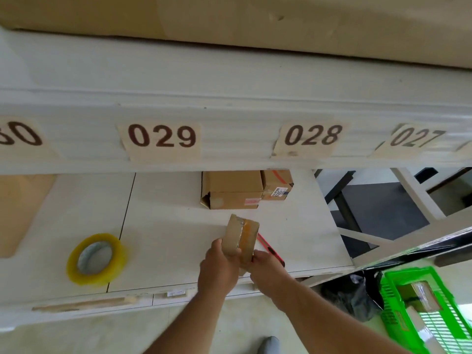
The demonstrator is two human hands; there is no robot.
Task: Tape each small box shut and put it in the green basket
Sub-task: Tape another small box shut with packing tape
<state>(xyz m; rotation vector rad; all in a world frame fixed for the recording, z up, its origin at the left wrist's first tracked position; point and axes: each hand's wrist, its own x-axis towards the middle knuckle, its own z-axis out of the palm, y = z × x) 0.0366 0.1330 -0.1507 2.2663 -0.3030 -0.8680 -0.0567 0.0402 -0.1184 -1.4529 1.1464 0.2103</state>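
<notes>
**A:** Item 1, small box (242,235). Location?

**B:** Held just above the white table (163,215), between both hands, tilted on end. Left hand (220,267) has its fingers curled round the near left face; right hand (265,267) pinches the lower right edge. A strip of yellowish tape already runs along the top seam.

**A:** Handling notes?

**B:** Judged light: 2 hands carry it with no visible strain. Corrugated card, so stiff at the edges and corners, softer mid-panel. The taped strip looks glossy and likely slick; grip the bare card sides instead. Not obviously fragile, contents unknown.

**A:** Best hold for the transfer?

**B:** Across the 2 broad faces, thumb on one and fingers on the other, clear of the seam. One hand should do.

**A:** Item 2, destination?

**B:** Green basket (390,297), on the floor at lower right, well apart from the box. At least 1 taped box already lies in it.

**A:** Item 3, supplies?

**B:** Tape roll (97,259), flat on the table to the left, untouched. A red-handled cutter (265,242) lies on the table just behind the right hand.

**A:** Remaining stock?

**B:** Cardboard boxes (235,190) stacked at the back of the table under label 028 (310,137); whether they still need taping, I cannot tell.
</notes>
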